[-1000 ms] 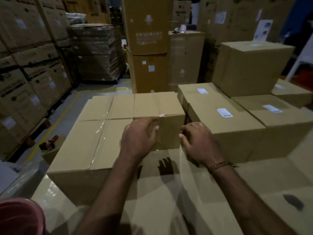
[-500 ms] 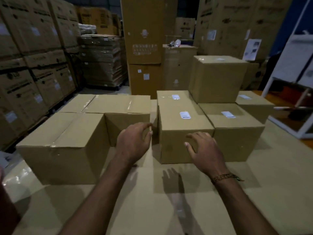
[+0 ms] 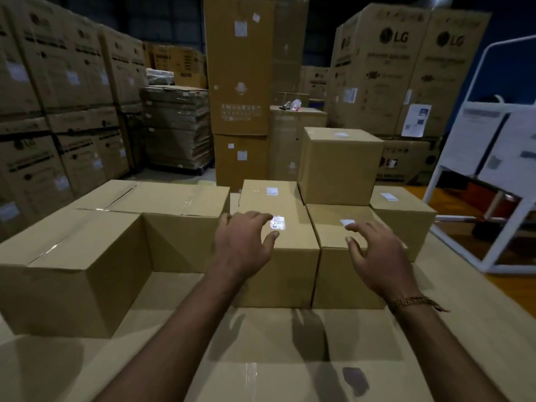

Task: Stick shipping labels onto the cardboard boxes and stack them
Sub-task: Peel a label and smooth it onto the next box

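Clearly, both hands were open and empty, the left hand (image 3: 246,242) above the near labelled box (image 3: 278,250), whose long axis ran away from the person, and the right hand (image 3: 377,253) over the neighbouring box (image 3: 345,274) just beside it.

two hands (image 3: 242,245), five labelled boxes (image 3: 278,256), two large boxes (image 3: 72,256)

Dim warehouse light, glare on label (image 3: 278,222), hand shadows below, wide-angle edge bending
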A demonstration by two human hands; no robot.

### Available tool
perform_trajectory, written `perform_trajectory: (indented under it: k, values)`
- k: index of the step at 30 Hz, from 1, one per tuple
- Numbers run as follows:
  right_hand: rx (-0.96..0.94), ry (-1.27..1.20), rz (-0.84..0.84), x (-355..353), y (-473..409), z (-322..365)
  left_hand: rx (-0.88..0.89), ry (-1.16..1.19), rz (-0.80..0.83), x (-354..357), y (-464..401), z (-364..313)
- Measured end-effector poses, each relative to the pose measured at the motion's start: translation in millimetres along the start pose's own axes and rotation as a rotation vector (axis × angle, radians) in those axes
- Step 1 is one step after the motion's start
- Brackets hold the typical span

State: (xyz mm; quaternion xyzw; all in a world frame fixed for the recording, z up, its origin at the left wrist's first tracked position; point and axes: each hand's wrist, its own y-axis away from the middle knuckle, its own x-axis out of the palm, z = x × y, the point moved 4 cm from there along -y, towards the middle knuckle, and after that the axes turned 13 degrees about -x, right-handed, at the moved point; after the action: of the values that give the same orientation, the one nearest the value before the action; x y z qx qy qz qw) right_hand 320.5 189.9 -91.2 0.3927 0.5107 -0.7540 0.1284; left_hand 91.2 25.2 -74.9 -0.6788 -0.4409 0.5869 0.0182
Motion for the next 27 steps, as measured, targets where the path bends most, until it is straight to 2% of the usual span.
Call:
perform_trajectory:
  k: [16, 27]
  values:
    - [0.044, 0.116, -0.030, 7, -106, -115, 0.052, 0.035, 0.003, 71, -147, -75]
    - [0.002, 0.036, -0.010, 24, -185, -220, 0.006, 0.011, -0.017, 131, -226, -147]
